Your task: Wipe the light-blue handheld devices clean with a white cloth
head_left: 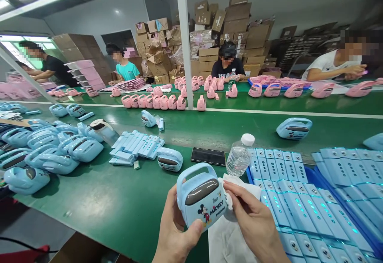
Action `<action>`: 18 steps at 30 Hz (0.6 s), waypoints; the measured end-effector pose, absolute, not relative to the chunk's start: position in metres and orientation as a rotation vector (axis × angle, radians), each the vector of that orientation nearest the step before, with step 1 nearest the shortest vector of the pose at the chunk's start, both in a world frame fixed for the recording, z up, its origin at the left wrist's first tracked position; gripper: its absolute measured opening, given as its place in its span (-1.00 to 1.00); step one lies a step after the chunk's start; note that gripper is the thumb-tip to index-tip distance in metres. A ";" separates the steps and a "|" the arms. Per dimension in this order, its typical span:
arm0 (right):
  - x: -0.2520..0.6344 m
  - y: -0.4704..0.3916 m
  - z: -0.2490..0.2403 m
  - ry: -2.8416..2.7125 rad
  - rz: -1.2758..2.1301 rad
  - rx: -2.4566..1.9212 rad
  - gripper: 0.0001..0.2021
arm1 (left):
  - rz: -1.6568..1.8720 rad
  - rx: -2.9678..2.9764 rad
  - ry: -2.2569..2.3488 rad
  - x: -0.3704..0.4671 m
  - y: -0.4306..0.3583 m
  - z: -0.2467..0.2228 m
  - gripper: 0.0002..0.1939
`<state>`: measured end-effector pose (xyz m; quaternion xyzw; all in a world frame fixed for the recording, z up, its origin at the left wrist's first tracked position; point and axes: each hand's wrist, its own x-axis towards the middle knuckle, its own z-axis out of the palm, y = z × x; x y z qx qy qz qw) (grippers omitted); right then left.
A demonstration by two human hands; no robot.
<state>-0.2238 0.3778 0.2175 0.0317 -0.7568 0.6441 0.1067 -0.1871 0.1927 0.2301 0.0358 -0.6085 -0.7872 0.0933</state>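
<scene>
A light blue case (200, 199) with a loop handle, a dark oval window and a printed cartoon mouse is held up, tilted, over the front of the green table. My left hand (179, 227) wraps round its left side, thumb on the printed face. At the case's right edge, my right hand (253, 215) pinches a crumpled white cloth (228, 197) against it. Beneath my right hand lies a white sheet (221, 239). Just behind the held case stands a similar blue case (170, 160).
Blue cases (60, 155) crowd the left; stacked blue panels (139, 145) lie nearer the middle. A phone (208, 156) and water bottle (240, 155) stand ahead. Blue trays (311, 175) of panels fill the right. Several people work across the table beside pink cases (164, 102).
</scene>
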 end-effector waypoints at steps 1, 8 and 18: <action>-0.224 0.380 0.215 -2.209 2.023 -0.017 -0.63 | -2.362 0.119 -1.775 -0.187 0.193 0.234 -0.11; -0.222 0.369 0.218 -1.732 2.600 -0.237 -0.53 | -2.379 -0.044 -1.717 -0.188 0.199 0.239 -0.10; -0.202 0.317 0.212 -1.759 2.484 -0.267 -0.31 | -2.489 0.553 -1.356 -0.196 0.232 0.241 -0.28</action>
